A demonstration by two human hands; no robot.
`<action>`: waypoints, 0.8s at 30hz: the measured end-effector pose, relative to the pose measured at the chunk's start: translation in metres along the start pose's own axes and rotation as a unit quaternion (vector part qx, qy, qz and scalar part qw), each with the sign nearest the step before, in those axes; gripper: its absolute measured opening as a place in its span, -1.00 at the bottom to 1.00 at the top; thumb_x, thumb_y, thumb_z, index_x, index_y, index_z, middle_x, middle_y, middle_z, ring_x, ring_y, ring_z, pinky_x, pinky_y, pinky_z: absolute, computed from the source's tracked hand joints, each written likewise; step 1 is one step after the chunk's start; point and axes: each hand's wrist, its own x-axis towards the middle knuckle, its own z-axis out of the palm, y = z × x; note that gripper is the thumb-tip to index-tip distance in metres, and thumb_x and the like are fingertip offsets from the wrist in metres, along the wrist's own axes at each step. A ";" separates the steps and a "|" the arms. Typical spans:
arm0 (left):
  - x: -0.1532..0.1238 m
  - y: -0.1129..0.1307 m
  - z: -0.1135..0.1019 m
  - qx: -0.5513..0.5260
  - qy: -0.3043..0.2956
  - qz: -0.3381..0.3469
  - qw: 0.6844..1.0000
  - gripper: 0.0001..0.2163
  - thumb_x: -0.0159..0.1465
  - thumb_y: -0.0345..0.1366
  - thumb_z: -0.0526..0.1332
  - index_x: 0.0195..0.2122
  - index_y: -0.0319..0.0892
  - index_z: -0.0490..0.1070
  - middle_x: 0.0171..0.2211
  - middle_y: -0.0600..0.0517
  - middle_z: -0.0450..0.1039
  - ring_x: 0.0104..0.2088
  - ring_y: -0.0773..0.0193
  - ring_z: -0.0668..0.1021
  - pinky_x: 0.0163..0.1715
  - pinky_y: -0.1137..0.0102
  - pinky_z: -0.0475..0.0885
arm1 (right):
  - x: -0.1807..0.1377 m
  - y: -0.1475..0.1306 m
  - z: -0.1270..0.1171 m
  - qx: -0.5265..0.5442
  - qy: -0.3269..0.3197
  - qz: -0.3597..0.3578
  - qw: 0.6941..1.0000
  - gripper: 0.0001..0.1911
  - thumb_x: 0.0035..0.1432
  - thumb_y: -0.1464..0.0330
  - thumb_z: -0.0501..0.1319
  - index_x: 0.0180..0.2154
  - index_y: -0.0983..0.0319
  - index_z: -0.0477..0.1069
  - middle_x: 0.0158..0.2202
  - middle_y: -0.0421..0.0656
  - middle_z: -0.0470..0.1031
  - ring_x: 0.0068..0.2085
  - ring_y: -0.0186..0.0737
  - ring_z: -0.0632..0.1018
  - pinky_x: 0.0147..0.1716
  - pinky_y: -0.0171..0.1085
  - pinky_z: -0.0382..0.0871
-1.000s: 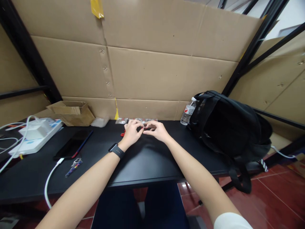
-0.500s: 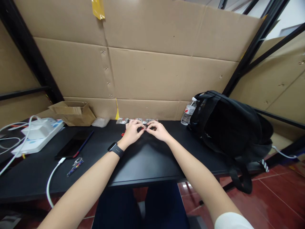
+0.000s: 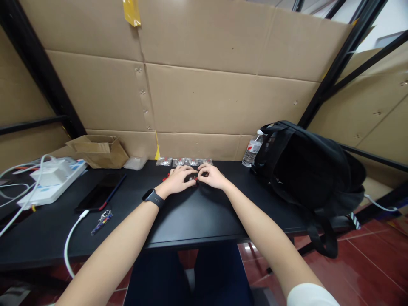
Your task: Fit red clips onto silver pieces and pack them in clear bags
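My left hand (image 3: 178, 179), with a black watch on its wrist, and my right hand (image 3: 212, 176) meet near the back of the black table (image 3: 197, 212). Their fingers are curled together over a small dark and red item (image 3: 193, 178) lying on the table; both pinch at it. Just behind the hands lies a row of small clear plastic packets (image 3: 185, 162) with red bits inside. A few red pieces (image 3: 165, 179) show at the left of my left hand.
A black backpack (image 3: 309, 170) and a water bottle (image 3: 251, 149) stand at the right. At the left are an open cardboard box (image 3: 97, 151), a white power strip with chargers (image 3: 47, 178), a black phone (image 3: 97, 193), a white cable and keys (image 3: 102, 219). Cardboard walls stand behind.
Both hands have dropped from just above the table down onto it, and slightly nearer. The row of packets behind them now shows in full.
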 end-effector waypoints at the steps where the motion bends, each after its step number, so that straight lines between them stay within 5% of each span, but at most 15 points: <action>1: 0.000 -0.006 -0.003 0.003 0.017 -0.014 1.000 -0.68 0.36 -0.11 0.16 0.12 0.09 0.46 0.17 -0.03 0.42 0.16 -0.06 0.39 0.10 0.03 0.28 | 0.000 0.001 -0.001 -0.021 -0.010 -0.003 1.000 -0.95 0.04 0.48 0.36 -0.44 0.24 0.59 -0.05 -0.09 0.50 -0.16 -0.22 0.55 -0.15 -0.24 0.40; 5: -0.003 -0.039 -0.020 0.075 0.055 -0.111 0.989 -0.69 0.34 -0.33 0.10 0.02 0.00 0.53 0.08 -0.07 0.50 0.12 -0.07 0.45 0.10 0.03 0.31 | -0.002 0.006 -0.014 -0.071 -0.059 -0.027 0.995 -0.93 0.11 0.46 0.34 -0.41 0.23 0.60 -0.20 -0.13 0.56 -0.20 -0.24 0.55 -0.16 -0.28 0.37; 10: -0.011 -0.068 -0.031 0.098 -0.008 -0.182 0.978 -0.76 0.30 -0.21 0.16 -0.11 0.03 0.60 0.03 -0.01 0.57 0.10 -0.09 0.49 0.05 0.04 0.35 | -0.005 0.020 -0.046 -0.167 -0.056 0.033 0.984 -0.84 0.08 0.42 0.38 -0.23 0.23 0.61 -0.17 -0.07 0.56 -0.15 -0.16 0.56 -0.09 -0.25 0.37; 15: -0.009 -0.069 -0.027 0.094 -0.052 -0.195 0.975 -0.74 0.34 -0.19 0.11 -0.11 0.08 0.60 0.01 0.03 0.60 0.10 -0.04 0.52 0.05 0.09 0.34 | -0.012 0.045 -0.068 -0.216 -0.082 0.130 0.964 -0.54 -0.05 0.36 0.46 -0.04 0.22 0.56 -0.01 0.00 0.54 -0.04 -0.07 0.57 -0.02 -0.23 0.39; 24: -0.004 -0.064 -0.019 0.063 -0.037 -0.260 0.963 -0.79 0.26 -0.10 0.20 -0.20 0.07 0.61 -0.12 0.04 0.65 -0.01 0.01 0.58 0.01 0.17 0.33 | -0.013 0.049 -0.070 -0.178 -0.119 0.159 0.964 -0.53 -0.12 0.42 0.47 -0.08 0.18 0.56 -0.14 -0.15 0.62 -0.23 -0.23 0.60 -0.20 -0.35 0.40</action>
